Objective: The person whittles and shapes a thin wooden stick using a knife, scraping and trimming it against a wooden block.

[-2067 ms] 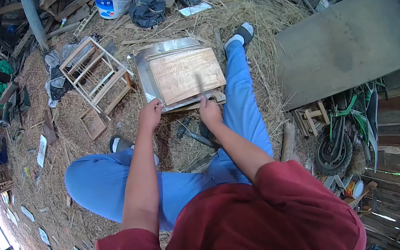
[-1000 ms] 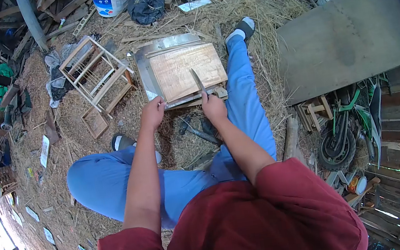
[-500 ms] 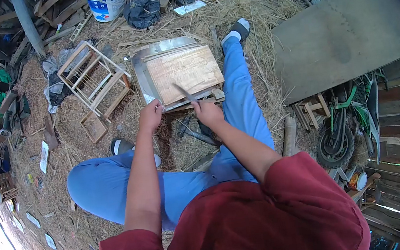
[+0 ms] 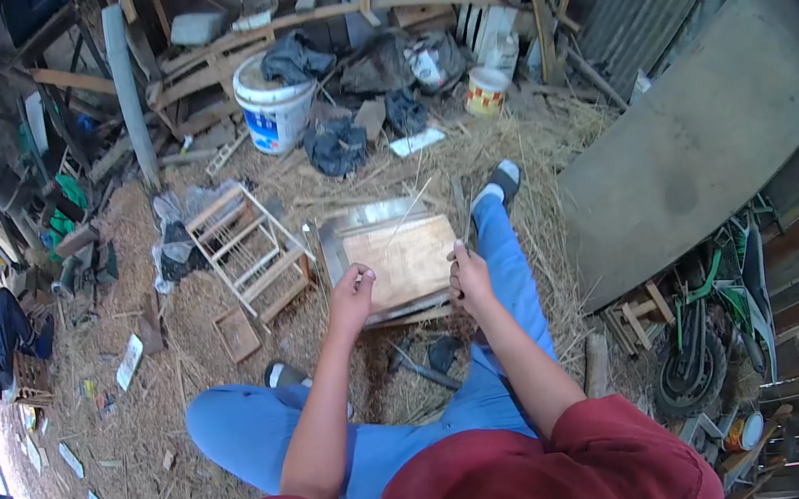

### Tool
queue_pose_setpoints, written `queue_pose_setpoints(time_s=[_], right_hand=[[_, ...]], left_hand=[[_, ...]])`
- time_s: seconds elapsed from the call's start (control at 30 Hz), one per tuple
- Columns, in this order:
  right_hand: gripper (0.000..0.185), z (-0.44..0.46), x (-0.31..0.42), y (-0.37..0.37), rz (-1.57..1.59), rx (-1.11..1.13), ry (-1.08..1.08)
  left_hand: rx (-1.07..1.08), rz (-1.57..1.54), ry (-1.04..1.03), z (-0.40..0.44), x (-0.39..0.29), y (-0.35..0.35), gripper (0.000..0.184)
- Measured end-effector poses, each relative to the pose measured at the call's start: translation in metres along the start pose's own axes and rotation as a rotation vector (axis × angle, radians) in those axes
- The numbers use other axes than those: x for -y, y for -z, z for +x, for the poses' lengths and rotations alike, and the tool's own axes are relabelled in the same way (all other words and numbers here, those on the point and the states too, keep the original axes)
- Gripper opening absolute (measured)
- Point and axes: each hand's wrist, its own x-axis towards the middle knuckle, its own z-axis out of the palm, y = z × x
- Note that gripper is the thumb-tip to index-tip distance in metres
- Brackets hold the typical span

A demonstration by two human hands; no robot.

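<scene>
A pale wooden board (image 4: 402, 249) lies on a grey metal sheet (image 4: 335, 233) between my legs. My left hand (image 4: 353, 294) is at the board's near left corner, fingers pinched together; anything between them is too small to make out. At the right edge, my right hand (image 4: 468, 273) is closed in a fist. It held a knife a moment before, but the blade is hard to make out now. A thin pale sliver (image 4: 419, 196) slants over the board's far edge.
A slatted wooden frame (image 4: 253, 249) and a small wooden tray (image 4: 236, 334) sit left on straw. Beyond are a white bucket (image 4: 273, 115) and black plastic bags (image 4: 338, 147). A large panel (image 4: 699, 149) and motorbike (image 4: 699, 341) stand right. A hammer-like tool (image 4: 426, 372) lies below the board.
The view has tilted up, showing more of the far wall. My right hand has moved from over the board to its right edge, and the knife blade no longer shows clearly.
</scene>
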Motion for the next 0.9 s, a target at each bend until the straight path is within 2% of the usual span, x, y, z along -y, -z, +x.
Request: queue_pose_setpoints(time_s=[0.07,0.1,0.17,0.2,0.37,0.43,0.5,0.57,0.63,0.7,0.77,0.83,0.9], right_hand=[[0.033,-0.011,0.053,-0.002,0.118,0.127,0.105],[0.033,-0.016,0.076,-0.005,0.125,0.126,0.129],[0.032,-0.027,0.116,-0.009,0.074,0.125,0.281],[0.031,-0.035,0.133,-0.008,0.068,0.155,0.323],[0.03,-0.092,0.195,-0.009,0.101,0.292,0.358],[0.03,-0.109,0.211,-0.008,0.106,0.398,0.464],[0.027,-0.12,0.227,-0.007,0.111,0.362,0.496],[0.023,-0.123,0.241,-0.003,0.031,0.418,0.643],[0.022,-0.126,0.256,0.001,0.047,0.478,0.643],[0.022,-0.131,0.269,0.003,-0.132,0.441,0.649],[0.021,-0.131,0.277,0.003,-0.137,0.46,0.627],[0.02,-0.124,0.278,0.006,-0.249,0.585,0.637],[0.02,-0.12,0.276,0.001,-0.262,0.614,0.615]], left_hand=[[0.042,-0.171,0.116,-0.003,-0.039,0.0,0.019],[0.047,-0.172,0.092,-0.006,-0.057,0.001,0.019],[0.104,-0.383,0.149,-0.017,-0.09,0.003,0.018],[0.101,-0.43,0.103,-0.023,-0.103,0.001,0.019],[0.135,-0.46,0.009,-0.048,-0.155,0.003,0.019],[0.161,-0.466,0.05,-0.056,-0.173,0.001,0.019],[0.171,-0.481,0.024,-0.057,-0.178,-0.005,0.019],[0.176,-0.457,-0.048,-0.059,-0.188,-0.011,0.02],[0.179,-0.413,-0.081,-0.063,-0.197,-0.013,0.02],[0.173,-0.358,-0.11,-0.068,-0.204,-0.011,0.021],[0.322,-0.247,-0.182,-0.076,-0.209,-0.008,0.017],[0.343,-0.197,-0.131,-0.081,-0.217,-0.007,0.019],[0.39,-0.27,-0.124,-0.082,-0.233,-0.011,0.025]])
